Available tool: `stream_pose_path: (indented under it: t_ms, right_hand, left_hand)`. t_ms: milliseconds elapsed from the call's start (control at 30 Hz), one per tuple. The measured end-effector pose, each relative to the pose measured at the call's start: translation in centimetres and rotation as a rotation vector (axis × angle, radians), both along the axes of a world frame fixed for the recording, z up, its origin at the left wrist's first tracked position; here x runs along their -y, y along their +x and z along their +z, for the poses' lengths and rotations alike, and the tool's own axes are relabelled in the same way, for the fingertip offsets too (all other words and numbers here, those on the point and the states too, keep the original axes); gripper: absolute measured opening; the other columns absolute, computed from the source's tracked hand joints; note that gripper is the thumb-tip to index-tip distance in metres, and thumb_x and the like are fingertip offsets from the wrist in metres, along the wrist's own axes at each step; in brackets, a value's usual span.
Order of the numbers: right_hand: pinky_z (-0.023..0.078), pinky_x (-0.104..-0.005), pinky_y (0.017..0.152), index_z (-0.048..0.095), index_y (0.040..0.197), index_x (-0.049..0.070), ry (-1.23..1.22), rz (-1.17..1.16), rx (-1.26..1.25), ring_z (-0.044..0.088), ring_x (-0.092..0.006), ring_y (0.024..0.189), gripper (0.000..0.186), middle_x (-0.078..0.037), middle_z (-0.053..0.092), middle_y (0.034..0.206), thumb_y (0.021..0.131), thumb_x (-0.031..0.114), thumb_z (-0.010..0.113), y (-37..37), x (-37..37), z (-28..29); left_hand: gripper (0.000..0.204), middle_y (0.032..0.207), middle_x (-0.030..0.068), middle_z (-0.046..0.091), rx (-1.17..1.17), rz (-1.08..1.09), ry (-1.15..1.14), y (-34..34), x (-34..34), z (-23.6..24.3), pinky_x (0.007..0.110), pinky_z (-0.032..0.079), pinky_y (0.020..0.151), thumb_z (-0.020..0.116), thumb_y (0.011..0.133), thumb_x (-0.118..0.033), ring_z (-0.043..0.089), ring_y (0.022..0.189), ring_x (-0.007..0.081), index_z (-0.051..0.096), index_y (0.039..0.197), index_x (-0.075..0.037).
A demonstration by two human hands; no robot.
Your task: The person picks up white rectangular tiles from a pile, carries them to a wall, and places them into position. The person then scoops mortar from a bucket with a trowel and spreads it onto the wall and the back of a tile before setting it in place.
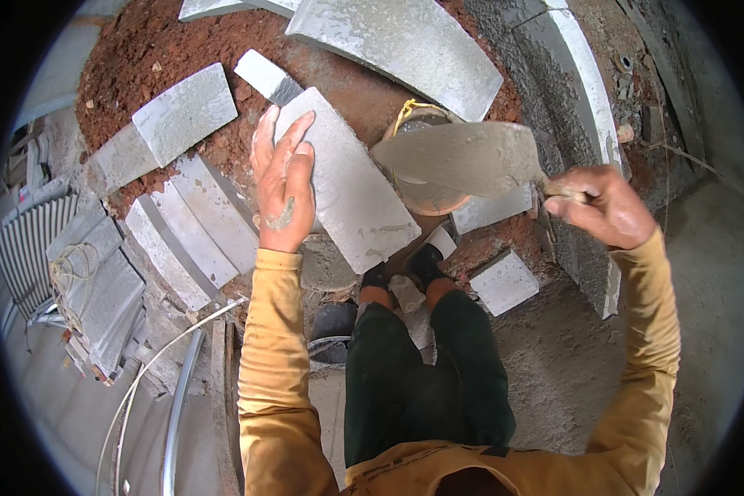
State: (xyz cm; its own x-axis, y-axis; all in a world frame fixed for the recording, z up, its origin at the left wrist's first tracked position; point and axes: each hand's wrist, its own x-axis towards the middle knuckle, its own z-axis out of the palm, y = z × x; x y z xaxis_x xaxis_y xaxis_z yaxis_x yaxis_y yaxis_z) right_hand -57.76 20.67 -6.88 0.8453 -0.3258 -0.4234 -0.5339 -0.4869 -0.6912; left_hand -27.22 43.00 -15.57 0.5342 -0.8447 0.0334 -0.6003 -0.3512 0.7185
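My left hand (285,178) lies along the left edge of a large grey concrete slab (347,178). Its fingers are stretched out and apart, with a smear of wet mortar near the wrist. In my right hand (599,207) is the handle of a trowel (463,157), its broad blade grey with mortar and pointing left. Beneath the blade, partly hidden by it, stands a round bucket (440,205) with yellow cord at its rim. The slab's lower end overlaps the view of my feet.
Reddish soil (132,58) surrounds several loose slabs, including a curved one (405,50) beyond the bucket. A mortar-coated curved wall (554,74) rises at the right. Stacked slabs (194,223), a pale hose (153,364) and a metal tube (178,413) lie left.
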Motion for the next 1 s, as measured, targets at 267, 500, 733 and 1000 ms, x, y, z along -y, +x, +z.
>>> stream_pose_path:
  t_ms: [267,500,733,1000]
  right_hand:
    - [0.047,-0.0391,0.050,0.067,0.070,0.004,-0.046,0.473,-0.041,0.060,-0.0277,0.049,0.029,-0.013,0.061,0.057,0.085,0.028,0.063,9.5,2.8,7.7]
    - [0.050,-0.0406,0.053,0.070,0.076,0.005,-0.027,0.286,-0.115,0.059,-0.0256,0.049,0.035,-0.013,0.061,0.059,0.086,0.038,0.063,1.1,2.4,6.8]
    - [0.053,-0.0416,0.073,0.066,0.104,0.008,-0.213,-0.012,-0.636,0.067,-0.0308,0.080,0.041,-0.016,0.068,0.084,0.090,0.045,0.054,-6.1,-2.9,-13.2]
    - [0.052,-0.0412,0.083,0.053,0.118,0.008,-0.298,-0.358,-0.643,0.066,-0.0297,0.097,0.037,-0.015,0.066,0.106,0.095,0.036,0.046,-1.2,-11.3,-39.0]
  left_hand:
    - [0.036,0.145,0.0200,0.035,-0.005,0.007,0.041,0.1,0.6,0.0,0.045,0.019,0.112,0.044,0.094,-0.024,0.028,0.135,0.0385,0.060,0.125,-0.016]
    - [0.038,0.145,0.0198,0.036,-0.005,-0.008,0.028,0.6,-0.2,0.3,0.044,0.019,0.112,0.047,0.093,-0.022,0.029,0.135,0.0363,0.058,0.128,-0.013]
    - [0.064,0.147,0.0192,0.033,-0.213,0.217,-0.095,-2.1,-2.1,0.8,0.041,0.016,0.115,0.054,0.087,-0.024,0.024,0.140,0.0299,0.035,0.142,0.001]
    - [0.080,0.152,0.0193,0.023,-0.153,0.342,-0.069,-7.2,-3.4,1.6,0.048,0.019,0.114,0.044,0.085,-0.040,0.024,0.140,0.0327,0.019,0.147,0.005]
